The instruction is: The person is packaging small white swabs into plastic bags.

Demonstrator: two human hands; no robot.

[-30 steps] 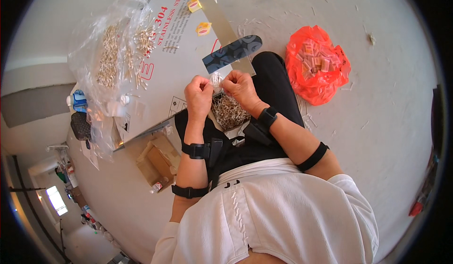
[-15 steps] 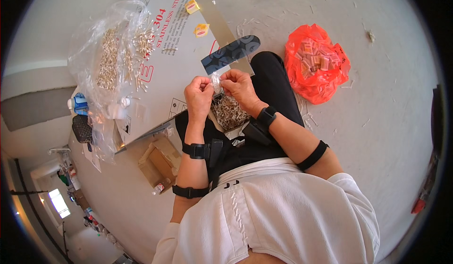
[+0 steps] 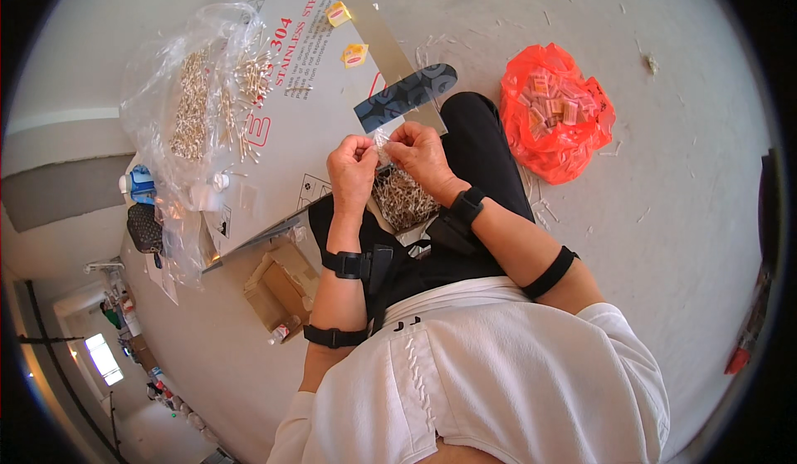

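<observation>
In front of my lap, my left hand [image 3: 352, 168] and my right hand [image 3: 418, 153] pinch a small, shiny clear plastic packet [image 3: 381, 145] between thumbs and forefingers. Something whitish shows in it, too small to make out. Just below the hands, a box of loose cotton swabs [image 3: 403, 196] rests between my thighs. Ahead of the fingers, a dark patterned strip [image 3: 405, 97] lies across the edge of the sheet-covered table [image 3: 286, 144]. On the table's left, a large clear plastic bag [image 3: 154, 78] lies open with many cotton swabs [image 3: 193, 103] in and beside it.
An orange-red plastic bag [image 3: 519, 136] full of small packets [image 3: 548, 107] sits on the floor at right, with stray swabs around it. Two yellow packets [image 3: 354, 55] lie on the table's far part. An opened cardboard box [image 3: 282, 290] and a blue-and-white bottle [image 3: 139, 183] are at left.
The packet between my fingers has shifted and shows less of its white, shiny side. My left hand has moved slightly right; the right hand stays nearly in place.
</observation>
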